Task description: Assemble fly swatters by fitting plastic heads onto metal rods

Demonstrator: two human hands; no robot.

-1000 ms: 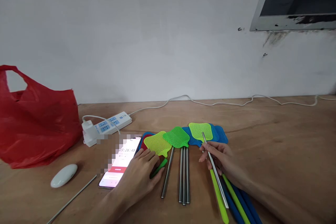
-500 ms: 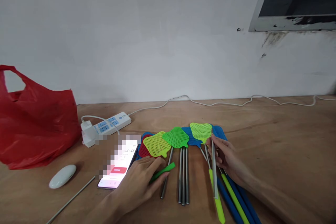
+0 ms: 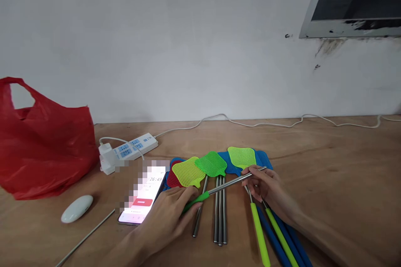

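Steel meets green: a thin silver metal rod (image 3: 233, 182) touches a short green plastic grip (image 3: 194, 202) above the plywood table (image 3: 328, 167).
The left hand (image 3: 169, 213) is closed around the grip, beside a lit phone (image 3: 142, 198). The right hand (image 3: 266, 187) pinches the rod's far end between thumb and fingers. The rod slants over three bare steel tubes (image 3: 219, 217), just before fanned mesh fly-swatter heads (image 3: 213, 163).

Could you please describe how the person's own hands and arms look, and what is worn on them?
The left hand and the right hand are bare, with no gloves. The left forearm and the right forearm are also uncovered down to the lower edge of the picture; no sleeve shows. No ring, watch, bracelet or marking is visible on them.
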